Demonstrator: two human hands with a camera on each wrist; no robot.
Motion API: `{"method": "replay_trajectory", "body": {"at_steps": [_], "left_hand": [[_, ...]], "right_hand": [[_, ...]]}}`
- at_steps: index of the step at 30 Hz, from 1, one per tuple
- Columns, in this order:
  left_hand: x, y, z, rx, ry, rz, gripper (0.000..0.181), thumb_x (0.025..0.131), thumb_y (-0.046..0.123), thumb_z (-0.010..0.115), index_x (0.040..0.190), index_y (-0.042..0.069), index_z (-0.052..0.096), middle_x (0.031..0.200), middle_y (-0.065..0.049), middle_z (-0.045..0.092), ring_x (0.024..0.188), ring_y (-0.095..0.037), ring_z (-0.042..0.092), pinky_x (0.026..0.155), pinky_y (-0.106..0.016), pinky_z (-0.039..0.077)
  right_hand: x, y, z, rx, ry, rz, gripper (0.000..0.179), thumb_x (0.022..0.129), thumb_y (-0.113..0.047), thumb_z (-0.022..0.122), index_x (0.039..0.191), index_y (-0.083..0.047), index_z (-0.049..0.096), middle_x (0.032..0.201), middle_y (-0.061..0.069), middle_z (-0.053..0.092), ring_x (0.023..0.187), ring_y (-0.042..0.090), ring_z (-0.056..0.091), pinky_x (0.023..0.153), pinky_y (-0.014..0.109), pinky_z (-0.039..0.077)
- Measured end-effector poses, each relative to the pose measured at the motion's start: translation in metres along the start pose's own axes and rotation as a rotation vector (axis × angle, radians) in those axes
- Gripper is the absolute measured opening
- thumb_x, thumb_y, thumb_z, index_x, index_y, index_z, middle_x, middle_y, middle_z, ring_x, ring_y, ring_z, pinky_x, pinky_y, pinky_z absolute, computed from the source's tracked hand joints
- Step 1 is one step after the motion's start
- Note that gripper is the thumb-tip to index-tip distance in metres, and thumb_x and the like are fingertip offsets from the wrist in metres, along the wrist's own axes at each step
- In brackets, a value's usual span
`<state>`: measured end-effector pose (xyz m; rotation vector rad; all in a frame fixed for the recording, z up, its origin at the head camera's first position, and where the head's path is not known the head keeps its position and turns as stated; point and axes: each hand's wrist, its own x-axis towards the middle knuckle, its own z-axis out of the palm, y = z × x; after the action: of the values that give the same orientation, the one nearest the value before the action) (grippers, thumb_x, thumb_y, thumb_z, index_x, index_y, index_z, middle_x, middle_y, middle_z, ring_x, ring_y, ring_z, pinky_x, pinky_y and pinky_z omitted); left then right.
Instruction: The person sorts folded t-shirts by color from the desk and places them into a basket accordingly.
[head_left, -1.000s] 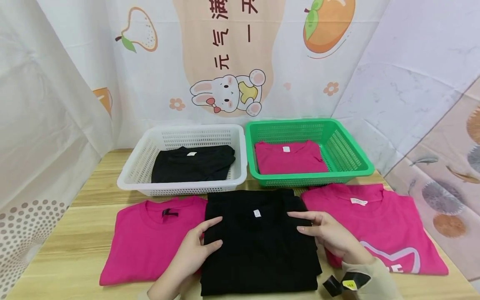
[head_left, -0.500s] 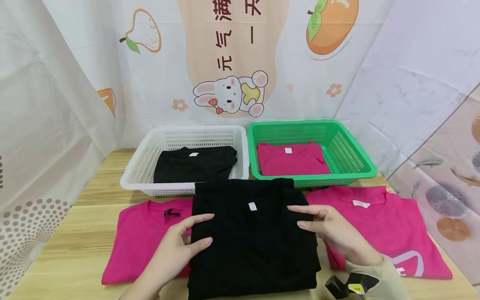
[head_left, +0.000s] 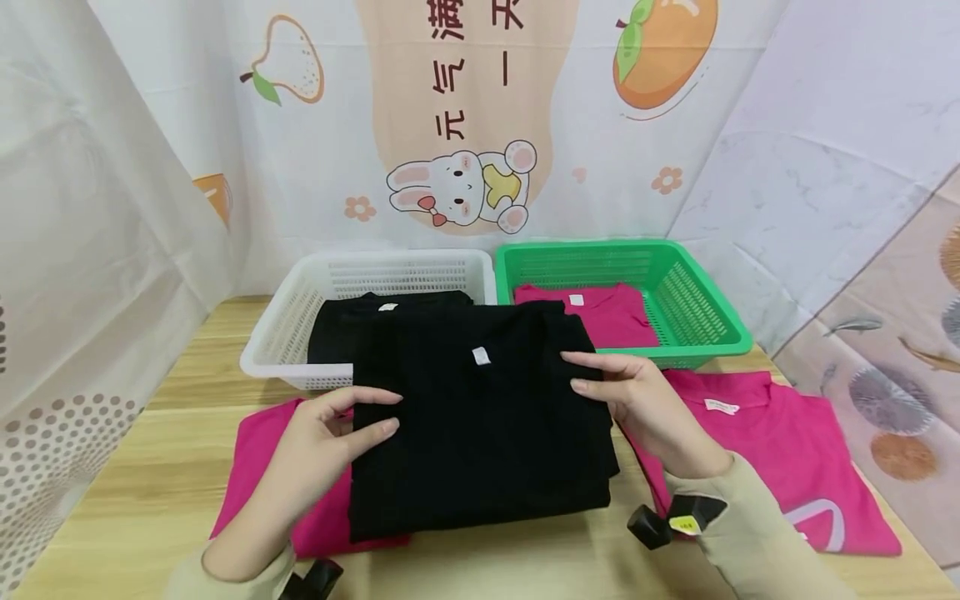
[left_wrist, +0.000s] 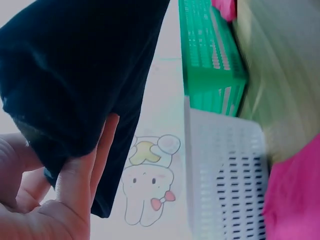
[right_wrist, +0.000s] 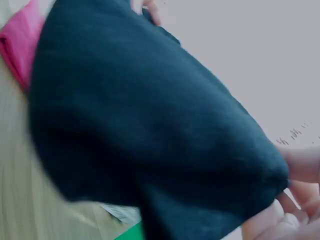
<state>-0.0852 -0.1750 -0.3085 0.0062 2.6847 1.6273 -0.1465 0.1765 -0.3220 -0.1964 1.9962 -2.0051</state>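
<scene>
A folded black T-shirt with a small white neck label is held up off the table between both hands. My left hand grips its left edge, thumb and index finger on top and the other fingers underneath, as the left wrist view shows. On the opposite edge my right hand pinches the cloth the same way. In the head view the shirt's far edge overlaps the front of the white basket, where another folded black T-shirt lies.
Beside the white basket stands a green basket holding a folded pink T-shirt. Two more pink T-shirts lie on the wooden table: one at left, partly covered by the held shirt, and one at right. A printed curtain hangs behind.
Both hands have lifted the black T-shirt from the table and carried it up, forward and slightly left toward the white basket. The baskets and pink shirts stay put.
</scene>
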Motion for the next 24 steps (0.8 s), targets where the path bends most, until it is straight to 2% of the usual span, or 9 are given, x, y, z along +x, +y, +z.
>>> {"method": "replay_trajectory", "body": {"at_steps": [3,8,10,13,15,18,20,22,24], "left_hand": [[0.008,0.003,-0.006,0.027,0.029,0.055,0.027,0.085,0.025,0.078,0.112,0.021,0.075,0.056,0.007,0.041,0.053,-0.007,0.036,0.05,-0.027,0.038],[0.021,0.007,-0.017,0.057,0.074,0.1,0.025,0.086,0.028,0.078,0.111,0.022,0.077,0.066,0.004,0.044,0.052,-0.009,0.037,0.047,-0.026,0.037],[0.026,0.008,-0.02,0.054,0.079,0.098,0.026,0.087,0.029,0.077,0.112,0.02,0.077,0.079,0.002,0.052,0.062,-0.01,0.048,0.049,-0.024,0.039],[0.033,0.009,-0.024,0.016,0.07,0.087,0.028,0.088,0.028,0.076,0.114,0.016,0.076,0.11,-0.003,0.062,0.106,-0.016,0.054,0.059,-0.018,0.042],[0.038,0.01,-0.026,-0.008,0.064,0.08,0.029,0.09,0.028,0.074,0.115,0.014,0.075,0.124,-0.002,0.062,0.134,-0.019,0.038,0.074,-0.012,0.043],[0.045,0.01,-0.028,-0.066,0.08,0.083,0.027,0.089,0.024,0.075,0.113,0.012,0.076,0.098,0.004,0.063,0.099,-0.011,0.058,0.063,-0.013,0.043],[0.05,0.01,-0.029,-0.094,0.106,0.094,0.025,0.089,0.022,0.075,0.111,0.012,0.077,0.088,0.009,0.058,0.073,-0.007,0.054,0.054,-0.015,0.041],[0.056,0.01,-0.03,-0.128,0.126,0.1,0.025,0.088,0.022,0.076,0.111,0.012,0.077,0.088,0.011,0.057,0.065,-0.005,0.043,0.046,-0.017,0.038],[0.062,0.011,-0.032,-0.154,0.141,0.096,0.026,0.087,0.024,0.077,0.112,0.013,0.077,0.097,0.015,0.062,0.081,-0.002,0.052,0.055,-0.015,0.047]], "right_hand": [[0.01,-0.008,0.005,0.003,0.043,-0.01,0.037,0.092,-0.015,0.07,0.128,-0.018,0.068,0.1,-0.01,0.068,0.107,0.011,0.054,0.074,0.019,0.053],[0.029,-0.019,0.01,-0.043,0.1,-0.032,0.034,0.093,-0.019,0.069,0.126,-0.014,0.069,0.08,-0.013,0.068,0.066,0.007,0.044,0.055,0.017,0.036],[0.036,-0.023,0.012,-0.058,0.104,-0.048,0.034,0.094,-0.02,0.068,0.127,-0.011,0.069,0.086,-0.013,0.068,0.06,0.007,0.04,0.053,0.017,0.035],[0.046,-0.027,0.015,-0.069,0.098,-0.064,0.036,0.095,-0.02,0.067,0.129,-0.008,0.066,0.085,-0.012,0.066,0.059,0.007,0.039,0.054,0.017,0.034],[0.052,-0.03,0.016,-0.053,0.087,-0.061,0.038,0.095,-0.019,0.066,0.132,-0.007,0.064,0.078,-0.011,0.062,0.06,0.005,0.042,0.055,0.016,0.037],[0.06,-0.035,0.016,-0.039,0.075,-0.053,0.04,0.096,-0.017,0.065,0.134,-0.005,0.061,0.07,-0.011,0.057,0.058,0.004,0.04,0.054,0.015,0.036],[0.065,-0.038,0.016,-0.035,0.063,-0.05,0.04,0.096,-0.017,0.065,0.135,-0.006,0.061,0.069,-0.01,0.056,0.056,0.004,0.041,0.055,0.015,0.039],[0.07,-0.042,0.017,-0.036,0.051,-0.06,0.04,0.097,-0.017,0.064,0.135,-0.006,0.061,0.072,-0.009,0.058,0.058,0.005,0.044,0.057,0.016,0.042],[0.074,-0.044,0.019,-0.024,0.025,-0.075,0.039,0.098,-0.016,0.062,0.135,-0.003,0.059,0.082,-0.009,0.066,0.066,0.006,0.056,0.066,0.018,0.051]]}}
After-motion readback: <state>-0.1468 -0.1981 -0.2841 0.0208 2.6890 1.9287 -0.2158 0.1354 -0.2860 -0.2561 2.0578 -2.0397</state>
